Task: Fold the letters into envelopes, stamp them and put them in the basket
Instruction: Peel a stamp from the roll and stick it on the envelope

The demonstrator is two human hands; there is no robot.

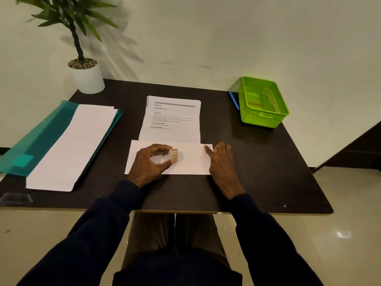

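Envelope [191, 165] under left hand [148, 163] pinching stamp roll [173, 155], right hand [221, 162] flat on its edge

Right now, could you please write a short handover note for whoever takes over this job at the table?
Left hand pinches a small stamp roll over the envelope in front; right hand lies flat on its right end.
Letters are stacked behind it, spare envelopes on the teal folder to the left, the basket at the far right.
Done: unclear, no stamp shows yet. Left: stamp it, basket it, then the other letters.
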